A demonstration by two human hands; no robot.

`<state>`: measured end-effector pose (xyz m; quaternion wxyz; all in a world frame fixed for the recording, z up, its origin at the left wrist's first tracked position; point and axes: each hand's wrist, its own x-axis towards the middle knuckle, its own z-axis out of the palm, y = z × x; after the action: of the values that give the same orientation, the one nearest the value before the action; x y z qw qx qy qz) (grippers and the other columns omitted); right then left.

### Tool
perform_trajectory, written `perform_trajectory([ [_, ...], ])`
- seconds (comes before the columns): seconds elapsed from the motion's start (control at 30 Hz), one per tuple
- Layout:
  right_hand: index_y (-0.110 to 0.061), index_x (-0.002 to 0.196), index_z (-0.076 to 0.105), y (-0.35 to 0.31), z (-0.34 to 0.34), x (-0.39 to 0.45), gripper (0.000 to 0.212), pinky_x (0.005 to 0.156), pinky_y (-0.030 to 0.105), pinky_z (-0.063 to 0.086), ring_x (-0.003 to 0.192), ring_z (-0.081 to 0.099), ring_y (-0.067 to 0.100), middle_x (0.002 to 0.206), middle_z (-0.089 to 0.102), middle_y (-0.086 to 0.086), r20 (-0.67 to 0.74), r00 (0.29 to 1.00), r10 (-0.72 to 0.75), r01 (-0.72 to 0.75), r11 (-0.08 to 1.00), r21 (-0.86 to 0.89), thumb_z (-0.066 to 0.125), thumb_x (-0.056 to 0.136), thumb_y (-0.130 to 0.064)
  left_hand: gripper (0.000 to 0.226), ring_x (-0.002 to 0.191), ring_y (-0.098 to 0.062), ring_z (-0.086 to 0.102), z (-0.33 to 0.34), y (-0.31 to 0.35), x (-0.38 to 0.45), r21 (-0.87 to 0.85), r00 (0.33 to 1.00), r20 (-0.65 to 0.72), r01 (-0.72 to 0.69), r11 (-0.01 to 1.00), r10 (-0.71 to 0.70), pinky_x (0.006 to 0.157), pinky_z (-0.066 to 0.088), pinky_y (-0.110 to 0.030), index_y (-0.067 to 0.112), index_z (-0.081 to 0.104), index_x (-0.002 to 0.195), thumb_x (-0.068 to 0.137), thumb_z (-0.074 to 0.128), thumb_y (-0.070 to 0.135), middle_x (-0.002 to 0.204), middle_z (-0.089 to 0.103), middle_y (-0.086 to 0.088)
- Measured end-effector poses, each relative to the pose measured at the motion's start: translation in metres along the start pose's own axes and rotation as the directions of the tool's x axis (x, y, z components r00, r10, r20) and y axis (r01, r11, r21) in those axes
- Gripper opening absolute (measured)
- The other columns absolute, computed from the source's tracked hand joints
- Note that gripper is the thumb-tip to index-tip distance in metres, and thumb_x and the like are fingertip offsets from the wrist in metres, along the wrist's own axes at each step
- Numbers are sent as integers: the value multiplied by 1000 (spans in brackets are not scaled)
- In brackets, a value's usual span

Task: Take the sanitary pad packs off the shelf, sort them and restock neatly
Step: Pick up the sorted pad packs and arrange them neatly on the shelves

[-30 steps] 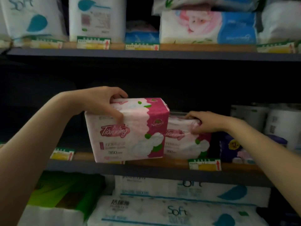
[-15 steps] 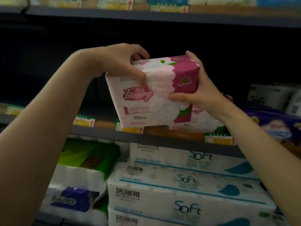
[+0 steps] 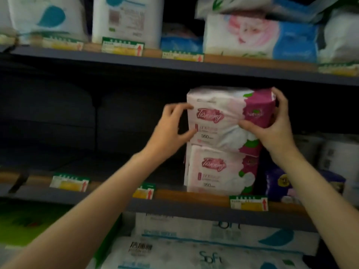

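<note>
Gripping the upper pad pack [image 3: 223,117] at its magenta end, the right hand [image 3: 272,129] steadies it atop a second identical pack [image 3: 219,171] on the middle shelf [image 3: 174,199], forming a stack of 2; the left hand [image 3: 169,131], fingers spread, touches the pack's left edge without grasping it.

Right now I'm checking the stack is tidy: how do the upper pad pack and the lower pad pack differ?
The upper pad pack sits on top of the lower pad pack, which rests on the shelf. The right hand grips the upper pack and the left hand touches its left edge; no hand touches the lower pack. The upper pack tilts slightly; the lower stands straighter. Both share the same pink-and-white design, marked 350.
</note>
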<state>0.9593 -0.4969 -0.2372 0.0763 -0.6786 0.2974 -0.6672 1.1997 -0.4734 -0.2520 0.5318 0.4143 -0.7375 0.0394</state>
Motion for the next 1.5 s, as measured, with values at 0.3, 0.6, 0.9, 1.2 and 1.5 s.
perform_trajectory([
  [0.3,-22,149,15,45,-14,52,106,90,18,34,121,45,16,126,46,-8,370,846,384,-125,817,-563,84,68,-24,35,128,-20,39,55,-38,34,-40,947,259,209,977,-192,109,35,-35,27,51,132,97,47,27,143,26,-1],
  [0.6,-35,148,5,93,23,85,81,98,43,46,116,52,34,136,46,15,159,897,414,-230,740,-632,61,89,-35,40,136,-21,33,87,-45,80,-119,879,304,417,901,-367,112,28,-32,23,40,140,101,38,29,152,25,3],
  [0.9,-27,129,55,92,15,77,35,97,31,46,112,55,24,132,53,7,368,817,445,-70,709,-702,50,95,-23,35,102,-15,58,92,-57,82,-118,867,257,467,876,-427,78,49,-24,20,58,123,90,55,31,127,54,-1],
  [1.2,-16,129,57,81,2,54,33,90,16,36,120,51,19,137,52,3,444,760,474,-45,720,-692,48,98,-21,32,124,-20,46,85,-39,63,-13,832,373,447,895,-410,105,38,-35,27,53,126,99,38,21,141,44,-2],
  [1.5,-8,115,66,87,-6,61,30,80,19,44,100,60,16,117,64,6,393,751,531,-238,772,-589,55,94,-26,40,96,-6,53,73,-18,69,-96,721,507,592,800,-472,87,34,-19,16,52,131,93,52,32,125,58,2],
])
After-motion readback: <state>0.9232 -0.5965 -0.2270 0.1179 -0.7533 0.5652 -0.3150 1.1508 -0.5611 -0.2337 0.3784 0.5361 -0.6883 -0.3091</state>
